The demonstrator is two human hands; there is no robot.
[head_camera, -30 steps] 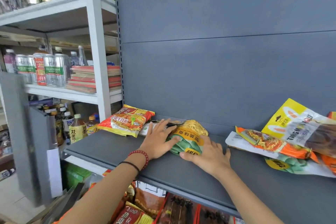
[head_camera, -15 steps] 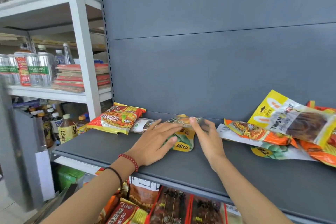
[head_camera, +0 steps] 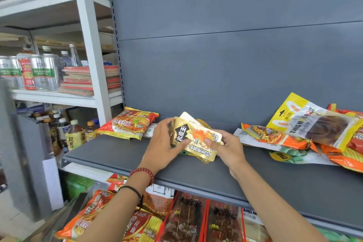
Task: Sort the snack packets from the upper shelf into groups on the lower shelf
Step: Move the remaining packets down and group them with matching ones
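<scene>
Both hands hold a small stack of gold snack packets (head_camera: 196, 139) lifted just above the grey upper shelf (head_camera: 216, 175). My left hand (head_camera: 163, 143) grips the stack's left edge, thumb on its front. On the right edge, my right hand (head_camera: 227, 147) pinches it with thumb on top. A red-and-yellow noodle packet (head_camera: 127, 124) lies at the shelf's left. To the right is a heap with an orange noodle packet (head_camera: 275, 137), a yellow pouch (head_camera: 314, 122) and a green-and-white packet (head_camera: 292, 156). The lower shelf shows noodle packets (head_camera: 137, 226) and dark skewer packets (head_camera: 188, 220).
A white rack (head_camera: 88, 45) stands to the left with cans (head_camera: 41, 72), flat red boxes (head_camera: 82, 80) and drink bottles (head_camera: 75, 135). A grey panel (head_camera: 25, 153) juts out at the far left. The grey back wall (head_camera: 235, 45) closes the shelf behind.
Both hands were pressing flat on packets lying on the shelf. Now they have gathered the gold packets and raised them, tilted toward me. The camera has shifted slightly right.
</scene>
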